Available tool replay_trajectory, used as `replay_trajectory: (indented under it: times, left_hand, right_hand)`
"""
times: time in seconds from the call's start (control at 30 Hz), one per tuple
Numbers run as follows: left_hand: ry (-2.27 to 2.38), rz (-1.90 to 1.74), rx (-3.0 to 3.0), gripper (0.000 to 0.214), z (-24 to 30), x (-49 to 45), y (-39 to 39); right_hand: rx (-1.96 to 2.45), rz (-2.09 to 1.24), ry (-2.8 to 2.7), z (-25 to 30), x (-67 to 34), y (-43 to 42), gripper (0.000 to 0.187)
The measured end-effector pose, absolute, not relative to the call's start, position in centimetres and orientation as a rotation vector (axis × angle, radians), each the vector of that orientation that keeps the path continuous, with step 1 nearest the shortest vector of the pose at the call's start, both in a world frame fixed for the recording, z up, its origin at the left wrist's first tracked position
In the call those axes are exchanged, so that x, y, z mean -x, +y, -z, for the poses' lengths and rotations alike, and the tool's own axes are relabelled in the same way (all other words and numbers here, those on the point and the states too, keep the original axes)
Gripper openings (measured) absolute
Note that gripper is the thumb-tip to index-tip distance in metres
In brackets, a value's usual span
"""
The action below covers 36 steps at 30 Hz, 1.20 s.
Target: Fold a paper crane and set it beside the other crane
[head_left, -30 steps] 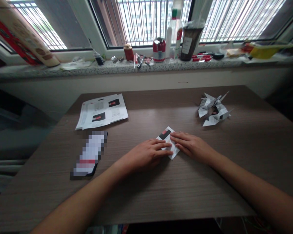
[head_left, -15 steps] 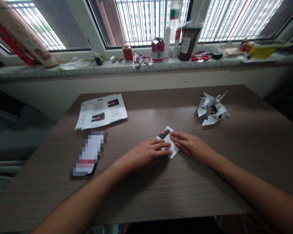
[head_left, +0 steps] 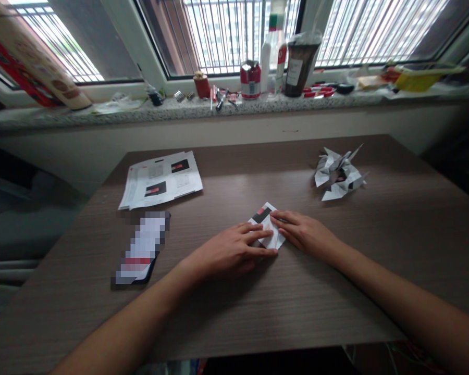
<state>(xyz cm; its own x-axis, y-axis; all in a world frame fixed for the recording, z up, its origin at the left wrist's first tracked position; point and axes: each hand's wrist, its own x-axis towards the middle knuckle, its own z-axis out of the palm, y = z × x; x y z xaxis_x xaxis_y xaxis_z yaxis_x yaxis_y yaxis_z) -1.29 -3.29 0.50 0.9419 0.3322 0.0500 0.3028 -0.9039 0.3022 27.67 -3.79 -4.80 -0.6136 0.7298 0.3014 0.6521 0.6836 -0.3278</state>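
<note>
A small folded piece of printed paper (head_left: 275, 240), white with a dark and red patch, lies flat on the brown table (head_left: 234, 307). My left hand (head_left: 238, 246) rests on its left side, fingers spread, with one fingertip by the paper's near corner. From the right, my right hand (head_left: 303, 229) lays its outstretched fingertips on the paper's right edge. Both hands press from above, and their fingers cover part of the sheet.
Printed sheets (head_left: 162, 179) lie at the table's back left, with a phone (head_left: 143, 250) nearer me. Folded paper shapes (head_left: 340, 174) cluster at the back right. Along the windowsill (head_left: 140, 117) stand a red can (head_left: 250, 80), a dark cup (head_left: 300, 67) and a yellow container (head_left: 420, 79).
My left hand's fingers have spread, one sliding down to the paper's near corner. My right hand stays in place. The view has shifted slightly.
</note>
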Motion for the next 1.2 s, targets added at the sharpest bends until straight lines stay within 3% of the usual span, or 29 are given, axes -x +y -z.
replay_trajectory:
  times: [0.4,0.67,1.2]
  left_hand:
    - [0.472,-0.179,-2.77,0.047,-0.32,1.39,-3.33]
    - [0.485,-0.197,-2.745,0.061,-0.51,1.21,-3.51]
    - [0.537,-0.227,-2.716,0.057,0.34,1.34,-3.65]
  right_hand:
    - [1.085,-0.246,-2.464,4.6,-27.44,-3.97,0.039]
    - [1.087,-0.236,-2.464,4.71,-27.46,-4.03,0.039]
    - [1.129,-0.208,-2.474,3.78,-27.01,-4.39,0.041]
